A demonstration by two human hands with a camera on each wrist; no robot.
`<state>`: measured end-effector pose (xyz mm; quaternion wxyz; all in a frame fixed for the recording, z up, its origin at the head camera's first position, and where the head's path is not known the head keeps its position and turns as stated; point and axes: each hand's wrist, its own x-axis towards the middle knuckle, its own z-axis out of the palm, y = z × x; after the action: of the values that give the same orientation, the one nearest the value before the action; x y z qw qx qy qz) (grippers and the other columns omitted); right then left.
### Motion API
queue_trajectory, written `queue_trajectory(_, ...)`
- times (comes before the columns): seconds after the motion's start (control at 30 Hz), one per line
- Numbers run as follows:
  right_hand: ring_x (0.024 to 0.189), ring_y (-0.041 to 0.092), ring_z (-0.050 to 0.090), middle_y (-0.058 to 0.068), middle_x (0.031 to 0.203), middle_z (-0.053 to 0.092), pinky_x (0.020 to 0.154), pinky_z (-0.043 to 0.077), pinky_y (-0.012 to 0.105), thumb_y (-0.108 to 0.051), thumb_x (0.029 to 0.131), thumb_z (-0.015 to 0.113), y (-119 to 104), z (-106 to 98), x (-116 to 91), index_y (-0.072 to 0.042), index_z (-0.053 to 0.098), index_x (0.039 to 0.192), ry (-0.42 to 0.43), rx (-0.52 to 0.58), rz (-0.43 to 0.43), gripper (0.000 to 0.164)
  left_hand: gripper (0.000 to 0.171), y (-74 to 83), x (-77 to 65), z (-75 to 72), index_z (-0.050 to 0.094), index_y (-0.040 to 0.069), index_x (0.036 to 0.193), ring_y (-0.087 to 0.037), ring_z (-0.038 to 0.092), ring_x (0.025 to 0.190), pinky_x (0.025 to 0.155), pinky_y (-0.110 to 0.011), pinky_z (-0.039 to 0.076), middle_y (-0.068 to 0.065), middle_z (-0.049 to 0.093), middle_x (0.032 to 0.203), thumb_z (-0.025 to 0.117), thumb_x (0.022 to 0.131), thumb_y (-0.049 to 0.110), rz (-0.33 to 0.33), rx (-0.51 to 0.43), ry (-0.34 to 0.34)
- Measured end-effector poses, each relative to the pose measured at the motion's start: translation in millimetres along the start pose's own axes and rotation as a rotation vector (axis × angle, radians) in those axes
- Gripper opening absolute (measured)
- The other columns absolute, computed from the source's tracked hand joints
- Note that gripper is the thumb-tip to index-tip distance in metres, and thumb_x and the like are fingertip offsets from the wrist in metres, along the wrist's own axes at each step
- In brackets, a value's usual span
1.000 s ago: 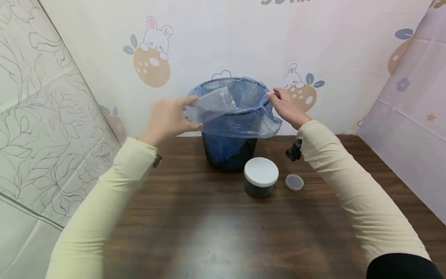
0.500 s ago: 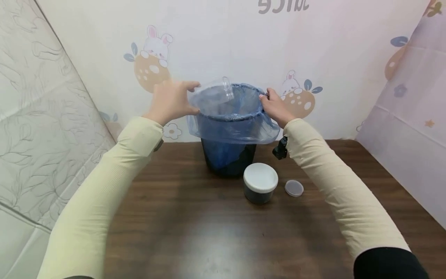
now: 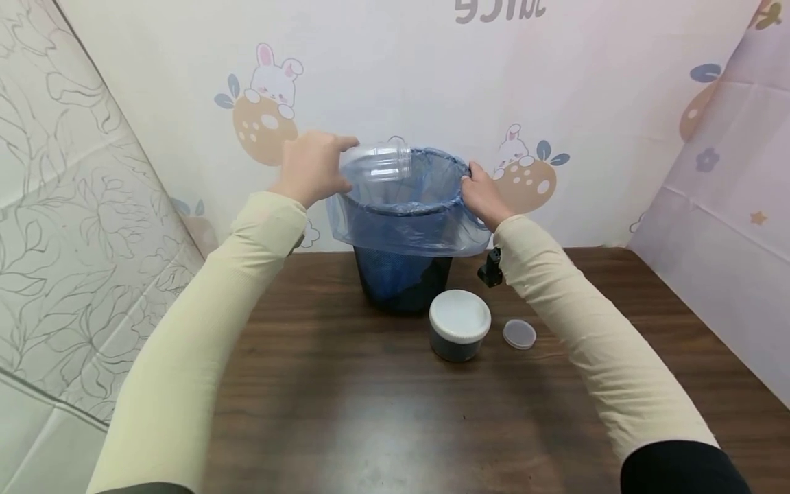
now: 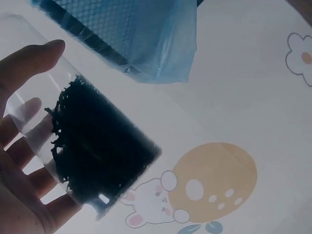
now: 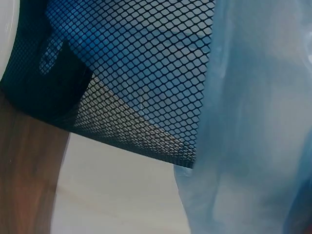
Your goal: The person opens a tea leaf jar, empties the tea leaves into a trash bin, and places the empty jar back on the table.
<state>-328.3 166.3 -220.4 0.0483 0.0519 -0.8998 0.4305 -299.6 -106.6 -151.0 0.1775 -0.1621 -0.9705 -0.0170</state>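
My left hand point(image 3: 315, 168) holds a clear plastic jar point(image 3: 376, 162) between thumb and fingers, tipped almost level over the left side of a bin point(image 3: 401, 281). The jar's mouth points right, over the opening. In the left wrist view, dark shredded pieces point(image 4: 102, 141), like dried tea leaves, fill the jar's bottom end. A blue plastic bag point(image 3: 413, 233) lines the black mesh bin and folds down over its rim. On the right, my right hand point(image 3: 484, 197) grips the rim through the bag. The right wrist view shows the mesh wall point(image 5: 141, 73) and hanging bag point(image 5: 248, 122).
A round tub point(image 3: 459, 315) with a white lid and dark lower part stands in front of the bin. To its right a small translucent lid point(image 3: 519, 334) lies on the brown wooden table point(image 3: 370, 412). A printed cloth point(image 3: 382, 68) hangs behind.
My left hand has risen and shifted slightly right, bringing the jar from a slant to nearly level over the bin. My right hand has gone from touching the rim to gripping it.
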Motion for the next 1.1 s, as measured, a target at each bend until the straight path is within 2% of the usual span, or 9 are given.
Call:
queue_trajectory(0.17,0.143,0.031,0.008,0.020,0.156,0.009,0.114,0.009,0.037,-0.014,0.102,0.022,0.4,0.2,-0.9,0.003,0.005,0.150,0.013,-0.037,-0.011,0.054,0.067,1.0,3.3,5.7,0.056,0.023,0.135,-0.035,0.059,0.098,0.062,-0.049,0.048,-0.011,0.064,0.120,0.070,0.070,0.010,0.014,0.037,0.044)
queue_trajectory(0.33,0.142,0.033,0.011,0.022,0.155,0.012,0.114,0.010,0.037,-0.012,0.101,0.023,3.1,0.2,-0.5,0.005,0.009,0.150,0.037,-0.047,-0.029,0.053,0.067,1.9,5.5,12.4,0.058,0.021,0.133,-0.036,0.057,0.104,0.074,-0.050,0.046,-0.009,0.063,0.124,0.070,0.070,0.005,0.026,0.046,0.074)
queue_trajectory(0.63,0.143,0.030,0.010,0.018,0.157,0.011,0.114,0.009,0.035,-0.013,0.102,0.023,-1.1,2.8,2.0,0.003,0.008,0.151,0.038,-0.029,-0.014,0.053,0.064,-2.2,9.4,14.7,0.057,0.020,0.133,-0.035,0.053,0.109,0.091,-0.051,0.038,-0.004,0.058,0.132,0.064,0.072,0.000,0.052,0.086,0.105)
queue_trajectory(0.77,0.141,0.034,0.017,0.023,0.153,0.020,0.113,0.014,0.038,-0.011,0.101,0.026,-0.4,4.8,2.7,0.008,0.019,0.147,0.055,-0.043,-0.034,0.050,0.063,-1.5,9.1,14.6,0.058,0.019,0.132,-0.033,0.051,0.109,0.094,-0.050,0.035,-0.004,0.058,0.132,0.062,0.074,-0.003,0.071,0.085,0.114)
queue_trajectory(0.9,0.130,0.039,0.034,0.030,0.135,0.040,0.107,0.026,0.044,-0.009,0.099,0.027,1.6,6.2,3.1,0.010,0.039,0.128,0.092,-0.054,-0.065,0.036,0.061,1.9,9.4,14.4,0.059,0.019,0.131,-0.032,0.051,0.107,0.092,-0.048,0.034,-0.003,0.058,0.131,0.060,0.076,-0.005,0.087,0.092,0.115)
queue_trajectory(1.0,0.118,0.040,0.041,0.030,0.120,0.045,0.101,0.030,0.047,-0.007,0.098,0.027,2.3,6.6,2.7,0.009,0.040,0.110,0.121,-0.034,-0.084,0.024,0.060,4.6,10.5,14.5,0.059,0.020,0.131,-0.032,0.051,0.105,0.088,-0.046,0.034,-0.002,0.058,0.131,0.060,0.077,-0.005,0.092,0.103,0.122)
queue_trajectory(1.1,0.113,0.038,0.042,0.027,0.115,0.045,0.099,0.031,0.047,-0.007,0.098,0.027,2.7,6.8,2.3,0.006,0.039,0.103,0.133,-0.016,-0.091,0.018,0.059,6.4,12.1,15.2,0.059,0.020,0.131,-0.031,0.050,0.104,0.087,-0.045,0.034,-0.002,0.058,0.131,0.061,0.078,-0.004,0.091,0.113,0.124)
